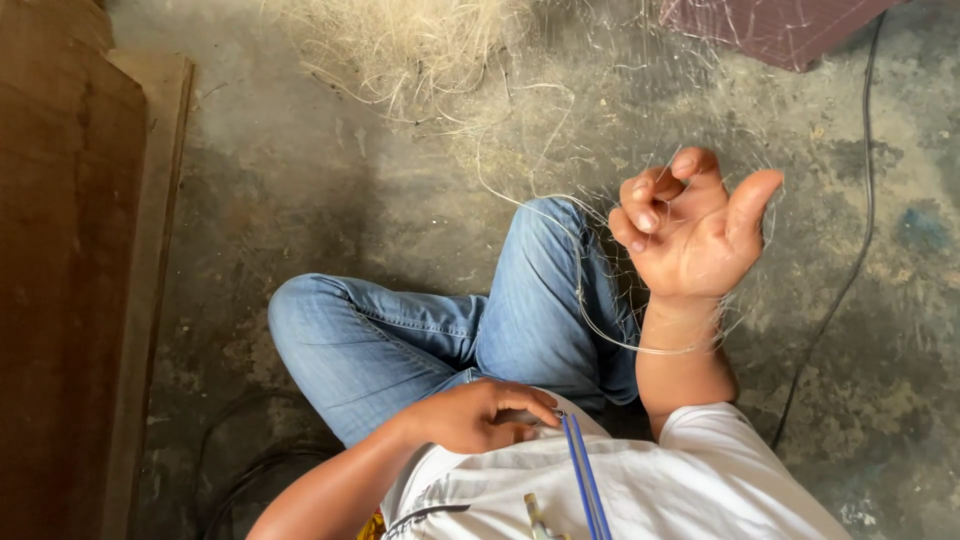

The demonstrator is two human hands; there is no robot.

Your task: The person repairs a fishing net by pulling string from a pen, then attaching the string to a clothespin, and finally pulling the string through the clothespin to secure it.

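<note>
Over my crossed legs, right hand (695,225) is raised, fingers half curled, clear net line (600,335) looped round its wrist and trailing up-left to the floor pile. Left hand (480,415) pinches a blue needle (585,480) at my waist, long axis pointing toward me.

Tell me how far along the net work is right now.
Done: cannot tell; no finished section shows. In hand: the right hand is raised with fine clear net draped over its fingers, while the left hand pinches a blue tool at the lap. Left: a loose pale tangle lies on the floor.
</note>
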